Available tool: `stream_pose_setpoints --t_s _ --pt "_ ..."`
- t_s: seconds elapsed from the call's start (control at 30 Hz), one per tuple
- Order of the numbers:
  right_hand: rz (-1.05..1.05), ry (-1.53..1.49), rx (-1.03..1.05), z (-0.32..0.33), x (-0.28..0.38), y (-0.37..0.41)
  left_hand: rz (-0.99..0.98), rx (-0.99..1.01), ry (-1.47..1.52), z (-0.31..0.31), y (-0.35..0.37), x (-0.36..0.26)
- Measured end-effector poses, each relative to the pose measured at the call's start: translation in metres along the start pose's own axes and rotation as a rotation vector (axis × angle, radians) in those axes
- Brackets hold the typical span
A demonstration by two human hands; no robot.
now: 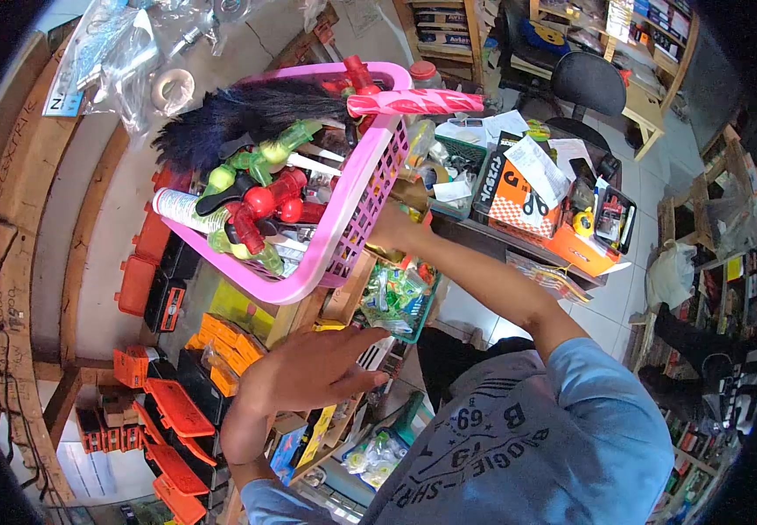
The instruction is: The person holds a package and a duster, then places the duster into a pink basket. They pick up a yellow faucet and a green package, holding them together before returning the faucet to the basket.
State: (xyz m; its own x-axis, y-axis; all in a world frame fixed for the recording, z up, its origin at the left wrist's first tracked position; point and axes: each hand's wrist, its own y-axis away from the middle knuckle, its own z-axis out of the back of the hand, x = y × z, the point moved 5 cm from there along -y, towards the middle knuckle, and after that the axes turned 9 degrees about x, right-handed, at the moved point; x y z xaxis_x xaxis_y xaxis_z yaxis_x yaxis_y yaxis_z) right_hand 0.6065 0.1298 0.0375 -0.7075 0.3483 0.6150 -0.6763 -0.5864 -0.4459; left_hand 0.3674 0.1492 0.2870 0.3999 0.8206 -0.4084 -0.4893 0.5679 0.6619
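Note:
A pink plastic basket [308, 276] with a lattice side stands tilted in front of me. It is full of red plastic pieces [260, 203], green plastic pieces [287, 144], a white printed can [177, 208] and a black-bristled brush [256, 109] whose pink-wrapped handle sticks out over the rim. My right hand [393, 229] reaches up to the basket's right side, its fingers hidden behind the lattice. Just below the basket's near corner is my left hand [317, 366], fingers stretched out, with nothing in it.
Under my arms, a green basket [412, 337] holds packaged goods. Orange and black toolboxes [177, 407] stack at the lower left. To the right, an orange box [527, 197] carries papers and small tools, near a black chair [587, 83]. Plastic-wrapped goods [138, 66] hang upper left.

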Motion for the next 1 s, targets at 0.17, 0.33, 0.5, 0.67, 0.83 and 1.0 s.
stream_pose_setpoints --t_s 0.17,0.33,0.5,0.67,0.83,1.0 --pt "-0.165 0.097 0.437 -0.05 -0.023 0.009 -0.028 -0.041 -0.001 0.0 -0.001 -0.001" --pt "-0.332 -0.144 0.45 -0.041 -0.07 0.004 -0.018 -0.039 0.004 -0.001 0.0 -0.001" --pt "-0.678 -0.266 0.611 -0.022 -0.063 0.006 -0.032 -0.056 0.049 -0.001 0.0 -0.003" --pt "-0.492 0.475 0.517 -0.016 -0.031 0.003 -0.015 -0.048 0.086 0.0 0.002 -0.004" --pt "-0.591 0.441 0.473 0.01 -0.02 0.007 -0.113 -0.189 -0.009 0.002 0.005 -0.004" --pt "-0.197 0.13 0.104 0.063 0.038 0.044 -0.034 -0.115 -0.019 0.008 0.011 -0.009"
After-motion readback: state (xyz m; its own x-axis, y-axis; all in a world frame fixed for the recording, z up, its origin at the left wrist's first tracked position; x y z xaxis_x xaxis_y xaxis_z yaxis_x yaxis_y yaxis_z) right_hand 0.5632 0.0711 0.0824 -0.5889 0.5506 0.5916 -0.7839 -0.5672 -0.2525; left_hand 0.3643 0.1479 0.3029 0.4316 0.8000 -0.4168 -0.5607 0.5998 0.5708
